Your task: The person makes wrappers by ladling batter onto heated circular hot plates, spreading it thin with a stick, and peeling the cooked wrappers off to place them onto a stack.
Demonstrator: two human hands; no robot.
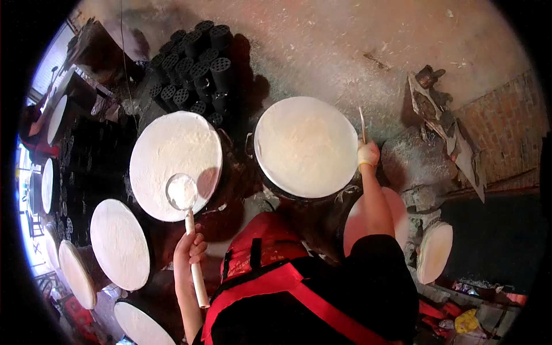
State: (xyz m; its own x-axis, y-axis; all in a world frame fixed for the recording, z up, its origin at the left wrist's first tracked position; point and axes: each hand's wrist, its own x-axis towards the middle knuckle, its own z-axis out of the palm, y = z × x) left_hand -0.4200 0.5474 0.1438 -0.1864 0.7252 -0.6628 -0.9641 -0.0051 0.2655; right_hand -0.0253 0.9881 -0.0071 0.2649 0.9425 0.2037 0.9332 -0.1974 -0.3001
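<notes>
My left hand (190, 248) is wrapped around the pale, thick handle of a ladle (183, 192). The ladle's round bowl holds white stuff and sits over the lower part of a big round pan (167, 141) with a white, creamy surface; whether it touches that surface I cannot tell. My right hand (368, 153) is closed around a thin, pale stick (362, 122) that points away from me. It is beside the right edge of a second white-topped round pan (305, 146), which lies ahead of me. Pale residue covers the fingers of my right hand.
Black coal briquettes with holes (195, 69) are piled beyond the pans. More white-topped round pans (119, 244) stand at left, and another (435, 253) at right. A brick wall (500, 121) and torn sheet scraps (454, 144) are at right. Another person (37, 129) is at far left.
</notes>
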